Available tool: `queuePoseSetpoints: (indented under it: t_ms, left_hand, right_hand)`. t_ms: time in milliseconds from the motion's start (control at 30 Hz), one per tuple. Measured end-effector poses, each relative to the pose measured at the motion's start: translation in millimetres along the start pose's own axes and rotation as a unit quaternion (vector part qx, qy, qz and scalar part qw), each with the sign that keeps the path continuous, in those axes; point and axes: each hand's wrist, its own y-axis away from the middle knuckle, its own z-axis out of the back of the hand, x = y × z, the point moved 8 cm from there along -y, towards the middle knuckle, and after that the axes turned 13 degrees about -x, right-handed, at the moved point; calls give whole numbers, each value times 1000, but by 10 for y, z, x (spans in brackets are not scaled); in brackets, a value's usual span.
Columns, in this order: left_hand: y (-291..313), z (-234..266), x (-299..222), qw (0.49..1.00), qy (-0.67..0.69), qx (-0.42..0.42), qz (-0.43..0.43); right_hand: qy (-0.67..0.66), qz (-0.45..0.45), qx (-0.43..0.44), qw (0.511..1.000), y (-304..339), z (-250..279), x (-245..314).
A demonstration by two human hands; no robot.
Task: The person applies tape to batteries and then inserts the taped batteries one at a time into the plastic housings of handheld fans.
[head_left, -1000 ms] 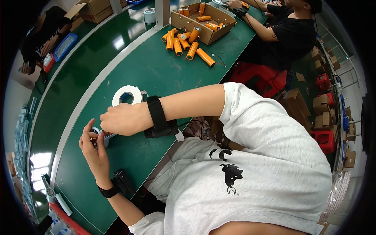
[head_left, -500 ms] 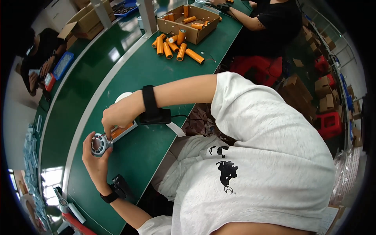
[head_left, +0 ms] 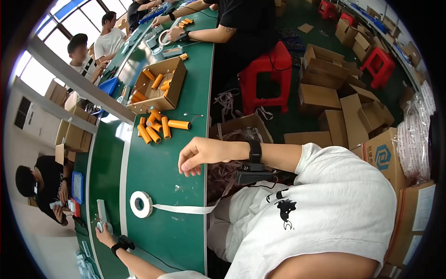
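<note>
Plainly, the left hand (head_left: 106, 236) clasps a grey device (head_left: 101, 213); the right hand (head_left: 202, 152) half-curls.

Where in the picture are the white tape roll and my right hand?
White tape roll (head_left: 147, 207): head view, right side of its ring.
Your right hand (head_left: 205, 151): head view, between fingers and wrist.

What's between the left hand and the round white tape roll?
The head view shows green tabletop and a pale grey strip between left hand and white tape roll.
</note>
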Motion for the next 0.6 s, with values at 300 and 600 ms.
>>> queuePoseSetpoints:
  t_ms: [300, 600]
  left_hand:
    - [1579, 1464, -2971, 883, 426, 116, -157]
    - [2177, 1851, -3683, 838, 498, 150, -166]
  right_hand:
    - [-395, -83, 270, 874, -42, -1141, 30]
    - [-656, -150, 307, 673, 356, -1361, -124]
